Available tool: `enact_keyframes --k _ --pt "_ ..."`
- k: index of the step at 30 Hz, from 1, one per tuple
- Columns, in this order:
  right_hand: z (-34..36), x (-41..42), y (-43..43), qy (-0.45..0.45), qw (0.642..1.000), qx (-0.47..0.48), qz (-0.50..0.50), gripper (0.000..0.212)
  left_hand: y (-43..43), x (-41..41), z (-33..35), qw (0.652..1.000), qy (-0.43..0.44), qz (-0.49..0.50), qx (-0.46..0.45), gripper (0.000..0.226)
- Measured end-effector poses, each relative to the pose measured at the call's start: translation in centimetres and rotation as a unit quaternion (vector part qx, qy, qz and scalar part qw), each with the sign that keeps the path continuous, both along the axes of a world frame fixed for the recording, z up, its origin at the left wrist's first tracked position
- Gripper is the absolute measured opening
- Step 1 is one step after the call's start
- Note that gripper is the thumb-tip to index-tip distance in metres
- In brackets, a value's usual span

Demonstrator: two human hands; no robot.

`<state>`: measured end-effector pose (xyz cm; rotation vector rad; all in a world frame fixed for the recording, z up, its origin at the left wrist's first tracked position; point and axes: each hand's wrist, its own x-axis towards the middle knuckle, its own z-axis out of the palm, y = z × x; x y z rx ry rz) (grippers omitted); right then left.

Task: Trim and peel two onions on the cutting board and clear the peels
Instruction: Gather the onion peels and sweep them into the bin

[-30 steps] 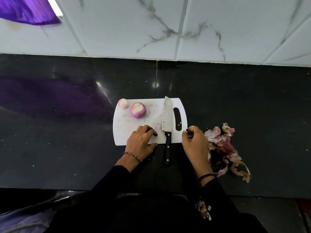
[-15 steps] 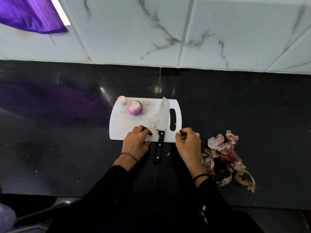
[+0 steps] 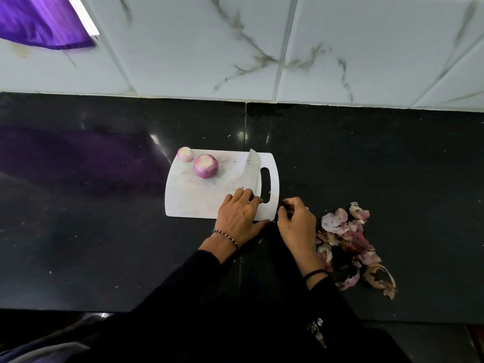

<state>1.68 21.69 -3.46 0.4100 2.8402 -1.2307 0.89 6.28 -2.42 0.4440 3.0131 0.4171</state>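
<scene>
big onion (image 3: 205, 166) and small onion (image 3: 185, 154) sit peeled, far left on the cutting board (image 3: 188, 200). the peels (image 3: 348, 244) are heaped on the counter (image 3: 104, 231) at right, not yet cleared. left hand (image 3: 238, 213) lies over the knife (image 3: 252, 169), right hand (image 3: 296, 221) curls at the board's near right corner. if they grip something, i cannot tell.

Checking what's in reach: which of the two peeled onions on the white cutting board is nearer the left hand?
The larger purple peeled onion; the smaller pale onion sits at the white cutting board's far left corner, farther from the left hand.
</scene>
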Motion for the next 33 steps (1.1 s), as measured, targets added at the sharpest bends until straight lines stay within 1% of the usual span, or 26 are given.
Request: enact_keyframes --k 3,7,11,14,17,19,20,23,25,27,30,33 --pt "-0.2 0.0 0.4 0.004 1.000 0.007 -0.004 0.018 0.9 -1.0 0.0 0.997 -0.037 -0.023 -0.063 0.068" --pt "0.0 0.2 1.0 0.016 1.000 0.006 -0.008 0.018 1.4 -2.3 -0.1 0.993 -0.056 -0.043 -0.094 0.063" --pt "0.0 0.3 1.2 0.013 1.000 0.008 -0.005 0.019 1.6 -3.0 0.2 0.990 -0.030 -0.075 -0.115 0.062" --pt "-0.1 0.5 1.1 0.022 1.000 0.014 0.004 0.019 1.6 -3.3 0.3 0.990 -0.010 -0.071 -0.119 0.063" --pt "-0.4 0.7 1.1 0.041 0.998 0.039 0.023 0.014 1.4 -3.2 0.3 0.991 -0.002 -0.065 -0.114 0.065" --pt "-0.7 1.2 1.2 0.051 0.996 0.061 0.047 0.013 1.2 -3.0 0.2 0.992 -0.006 -0.065 -0.107 0.069" --pt "-0.9 1.6 1.2 0.060 0.994 0.072 0.064 0.016 1.0 -2.9 0.2 0.992 -0.006 -0.066 -0.104 0.070" --pt "-1.7 3.1 1.7 0.075 0.986 0.088 0.121 0.029 0.7 -2.6 0.2 0.993 -0.007 -0.070 -0.096 0.070" --pt "-2.2 4.0 2.2 0.063 0.980 0.092 0.167 0.039 0.5 -2.6 0.3 0.993 -0.007 -0.070 -0.091 0.069" --pt "-2.6 4.5 2.6 0.050 0.967 0.115 0.222 0.048 0.4 -2.6 0.4 0.994 -0.004 -0.069 -0.087 0.068" --pt "-3.0 4.6 2.9 0.041 0.940 0.175 0.289 0.058 0.3 -2.7 0.6 0.994 0.000 -0.071 -0.081 0.068" --pt "-3.7 4.2 3.1 0.039 0.919 0.233 0.316 0.057 0.3 -2.7 0.9 0.995 0.004 -0.069 -0.068 0.070"
